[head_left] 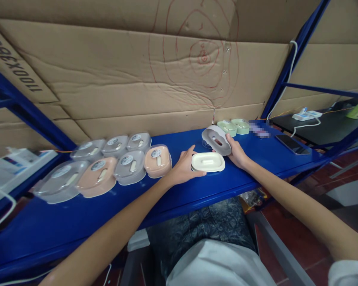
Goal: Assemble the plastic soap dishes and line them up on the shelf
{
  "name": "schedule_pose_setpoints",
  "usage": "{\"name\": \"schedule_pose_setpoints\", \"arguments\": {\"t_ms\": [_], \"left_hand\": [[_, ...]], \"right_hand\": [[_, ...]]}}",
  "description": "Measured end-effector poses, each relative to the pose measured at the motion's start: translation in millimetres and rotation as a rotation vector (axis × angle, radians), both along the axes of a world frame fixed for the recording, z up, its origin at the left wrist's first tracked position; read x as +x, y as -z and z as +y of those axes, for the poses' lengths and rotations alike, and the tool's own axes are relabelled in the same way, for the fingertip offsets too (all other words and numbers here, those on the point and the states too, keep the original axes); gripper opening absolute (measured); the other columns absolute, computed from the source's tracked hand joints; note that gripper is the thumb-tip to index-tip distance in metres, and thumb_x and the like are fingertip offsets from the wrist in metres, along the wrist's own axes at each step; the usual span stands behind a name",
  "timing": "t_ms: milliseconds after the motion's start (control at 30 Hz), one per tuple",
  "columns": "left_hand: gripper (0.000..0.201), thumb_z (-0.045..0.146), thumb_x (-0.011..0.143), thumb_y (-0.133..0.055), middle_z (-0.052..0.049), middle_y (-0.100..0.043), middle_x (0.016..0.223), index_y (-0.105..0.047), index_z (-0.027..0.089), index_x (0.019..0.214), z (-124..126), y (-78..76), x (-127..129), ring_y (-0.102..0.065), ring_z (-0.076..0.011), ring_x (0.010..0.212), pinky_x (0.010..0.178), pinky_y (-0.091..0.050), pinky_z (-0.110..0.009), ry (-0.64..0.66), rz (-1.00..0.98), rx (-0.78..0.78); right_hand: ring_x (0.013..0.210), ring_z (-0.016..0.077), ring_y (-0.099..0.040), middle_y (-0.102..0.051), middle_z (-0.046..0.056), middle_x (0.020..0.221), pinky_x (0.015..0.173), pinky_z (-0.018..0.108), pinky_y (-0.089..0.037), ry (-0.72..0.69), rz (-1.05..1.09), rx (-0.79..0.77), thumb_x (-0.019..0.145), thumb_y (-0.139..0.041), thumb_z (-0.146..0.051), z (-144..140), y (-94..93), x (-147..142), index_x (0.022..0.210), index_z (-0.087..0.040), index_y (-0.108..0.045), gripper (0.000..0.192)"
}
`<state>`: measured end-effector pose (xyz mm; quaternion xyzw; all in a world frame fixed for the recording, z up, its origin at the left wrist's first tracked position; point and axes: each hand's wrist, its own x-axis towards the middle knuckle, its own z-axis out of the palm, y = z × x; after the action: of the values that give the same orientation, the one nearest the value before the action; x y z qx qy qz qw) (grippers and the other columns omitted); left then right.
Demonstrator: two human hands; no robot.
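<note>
Apparently, seven lidded boxes (129, 169) stood complete leftward on the blue table (155, 198), while the right hand (236, 153) gripped a grey shell (211, 136) not yet joined to the cream tray (209, 162) just in front, which the left hand (183, 166) bracketed, its hold unclear.

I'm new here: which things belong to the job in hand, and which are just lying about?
In the job:
grey piece, held in the right hand
cream piece, at the left hand
probably the grey boxes, peach boxes and green boxes

Apparently just lying about:
dark phone, at the table's right end
white power strip, farther right
</note>
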<state>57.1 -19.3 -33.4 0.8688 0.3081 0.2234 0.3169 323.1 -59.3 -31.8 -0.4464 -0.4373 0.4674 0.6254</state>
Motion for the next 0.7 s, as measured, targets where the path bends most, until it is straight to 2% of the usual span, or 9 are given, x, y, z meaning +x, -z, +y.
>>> {"name": "schedule_pose_setpoints", "arguments": {"t_ms": [367,600,700], "left_hand": [[0.119,0.052,0.078,-0.087,-0.016,-0.055,0.156,-0.021,0.024,0.173,-1.4,-0.6,-1.0,-0.040,-0.0420,0.151,0.127,-0.030,-0.063,0.000,-0.005,0.010],[0.117,0.051,0.079,-0.086,-0.017,-0.053,0.157,-0.023,0.020,0.172,-3.2,-1.5,0.0,-0.038,-0.0411,0.152,0.128,-0.030,-0.062,-0.010,0.007,0.012],[0.117,0.052,0.079,-0.086,-0.017,-0.053,0.157,-0.022,0.021,0.172,-2.6,-0.9,0.2,-0.039,-0.0409,0.151,0.128,-0.030,-0.062,-0.008,0.008,0.016]], "right_hand": [[0.111,0.0361,-0.080,-0.083,0.013,0.123,0.093,0.054,-0.069,0.012,0.068,0.011,0.094,-0.065,-0.079,0.9,-1.0,-0.9,0.124,-0.023,-0.076,0.064],[0.112,0.0344,-0.080,-0.082,0.012,0.127,0.094,0.054,-0.069,0.003,0.071,0.016,0.096,-0.060,-0.081,0.0,-3.3,-1.3,0.126,-0.026,-0.074,0.065],[0.112,0.0347,-0.080,-0.083,0.012,0.125,0.095,0.054,-0.068,0.021,0.074,0.005,0.094,-0.063,-0.080,0.7,-1.9,-0.8,0.126,-0.025,-0.075,0.065]]}}
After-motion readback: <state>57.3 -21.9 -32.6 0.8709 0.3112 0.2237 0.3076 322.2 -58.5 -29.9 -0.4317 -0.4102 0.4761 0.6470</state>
